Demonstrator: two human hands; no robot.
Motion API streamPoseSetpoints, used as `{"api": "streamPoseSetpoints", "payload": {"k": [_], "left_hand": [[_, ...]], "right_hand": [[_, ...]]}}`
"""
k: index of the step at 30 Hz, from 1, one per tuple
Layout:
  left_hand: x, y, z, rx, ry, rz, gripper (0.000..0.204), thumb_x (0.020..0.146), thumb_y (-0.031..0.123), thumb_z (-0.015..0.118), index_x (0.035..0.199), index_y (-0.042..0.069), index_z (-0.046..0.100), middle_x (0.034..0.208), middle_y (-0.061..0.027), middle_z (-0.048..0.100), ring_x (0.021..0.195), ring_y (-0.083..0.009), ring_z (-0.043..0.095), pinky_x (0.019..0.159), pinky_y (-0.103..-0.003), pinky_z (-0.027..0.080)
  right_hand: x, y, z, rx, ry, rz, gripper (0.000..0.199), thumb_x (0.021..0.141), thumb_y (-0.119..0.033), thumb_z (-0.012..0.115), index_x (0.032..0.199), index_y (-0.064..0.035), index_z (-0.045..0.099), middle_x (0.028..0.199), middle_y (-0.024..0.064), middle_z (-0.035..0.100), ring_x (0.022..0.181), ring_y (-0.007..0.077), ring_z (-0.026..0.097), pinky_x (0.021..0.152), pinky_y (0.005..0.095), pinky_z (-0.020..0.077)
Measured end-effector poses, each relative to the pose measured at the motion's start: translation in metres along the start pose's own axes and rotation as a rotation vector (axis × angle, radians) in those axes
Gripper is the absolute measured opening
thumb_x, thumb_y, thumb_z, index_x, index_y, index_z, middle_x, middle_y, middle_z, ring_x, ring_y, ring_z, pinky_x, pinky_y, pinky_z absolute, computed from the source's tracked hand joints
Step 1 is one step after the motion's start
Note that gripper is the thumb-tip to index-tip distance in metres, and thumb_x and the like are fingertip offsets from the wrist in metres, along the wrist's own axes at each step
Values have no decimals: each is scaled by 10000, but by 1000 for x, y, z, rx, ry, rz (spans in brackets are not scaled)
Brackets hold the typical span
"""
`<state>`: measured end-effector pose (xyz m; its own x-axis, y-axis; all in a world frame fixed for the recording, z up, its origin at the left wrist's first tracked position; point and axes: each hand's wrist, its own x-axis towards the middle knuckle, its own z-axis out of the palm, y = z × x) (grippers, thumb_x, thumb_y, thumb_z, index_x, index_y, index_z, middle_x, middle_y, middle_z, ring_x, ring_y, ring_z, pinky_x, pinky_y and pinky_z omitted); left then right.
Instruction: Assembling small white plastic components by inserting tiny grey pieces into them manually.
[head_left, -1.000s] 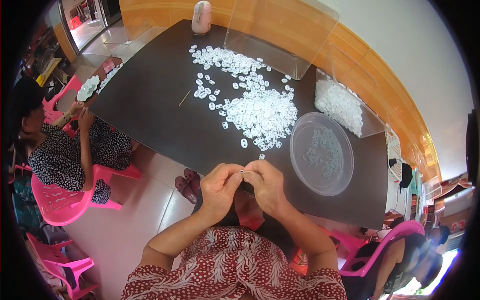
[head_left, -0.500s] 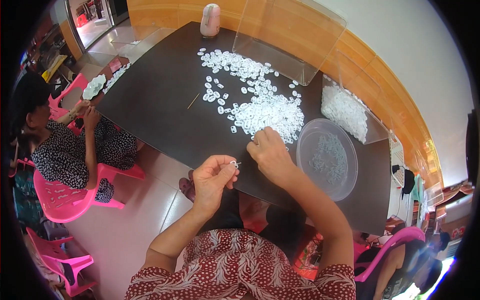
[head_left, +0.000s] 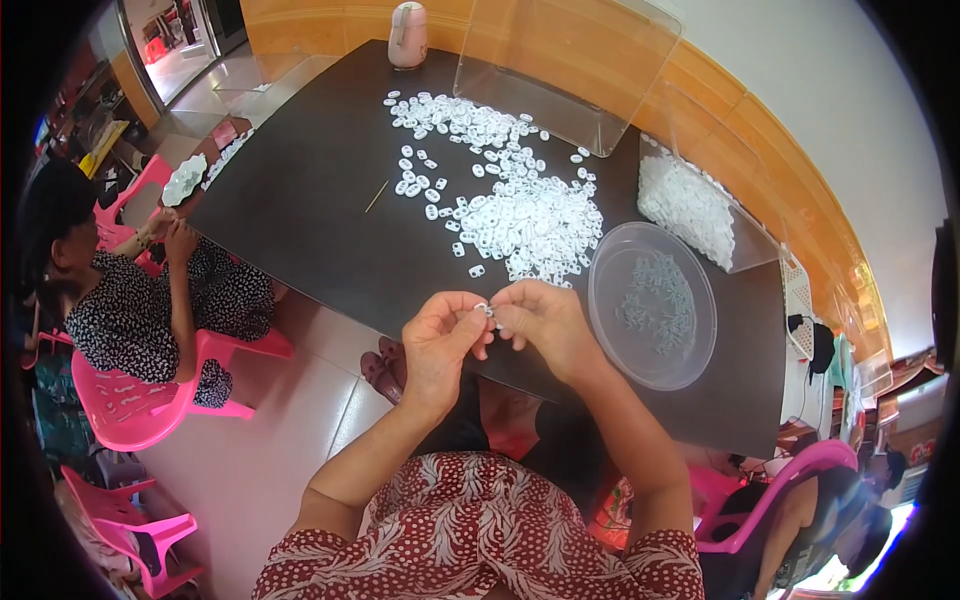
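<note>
My left hand [head_left: 441, 337] and my right hand [head_left: 541, 320] meet fingertip to fingertip at the near edge of the dark table [head_left: 310, 200]. Together they pinch one small white plastic piece [head_left: 485, 310]. Just beyond the hands lies a big heap of the same white pieces [head_left: 520, 220], spread across the table's middle. To the right of my right hand sits a round clear plastic lid [head_left: 652, 303] with some clear pieces in it.
A clear box of white pieces [head_left: 690, 205] stands at the right, a larger clear box [head_left: 560, 60] at the back, a white jug [head_left: 407, 34] at the far end. A thin stick [head_left: 376, 196] lies on the table. Another person [head_left: 130, 290] sits left on a pink chair [head_left: 135, 405].
My right hand reached out to the heap half a second ago and has come back to my left hand. Both hands now pinch a piece together at the table's edge.
</note>
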<state>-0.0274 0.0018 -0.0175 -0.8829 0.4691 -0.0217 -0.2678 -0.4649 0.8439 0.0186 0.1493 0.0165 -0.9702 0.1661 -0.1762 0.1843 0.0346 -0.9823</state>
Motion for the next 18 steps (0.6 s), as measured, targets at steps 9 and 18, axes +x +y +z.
{"api": "streamPoseSetpoints", "payload": {"k": [9, 18], "left_hand": [[-2, 2, 6, -78, -8, -85, 114, 886, 62, 582, 945, -35, 579, 814, -104, 639, 665, -124, 597, 548, -232, 485], [-2, 7, 10, -127, 18, -61, 118, 885, 78, 583, 935, -28, 574, 803, -124, 639, 652, -163, 608, 540, -269, 498]], "right_hand": [[-15, 15, -1, 40, 44, -86, 174, 829, 12, 586, 1001, 32, 599, 877, 59, 649, 742, 81, 587, 623, 202, 446], [-23, 17, 1, 196, 48, -114, 142, 879, -75, 583, 984, 20, 599, 836, 76, 639, 682, 90, 568, 591, 215, 454]]}}
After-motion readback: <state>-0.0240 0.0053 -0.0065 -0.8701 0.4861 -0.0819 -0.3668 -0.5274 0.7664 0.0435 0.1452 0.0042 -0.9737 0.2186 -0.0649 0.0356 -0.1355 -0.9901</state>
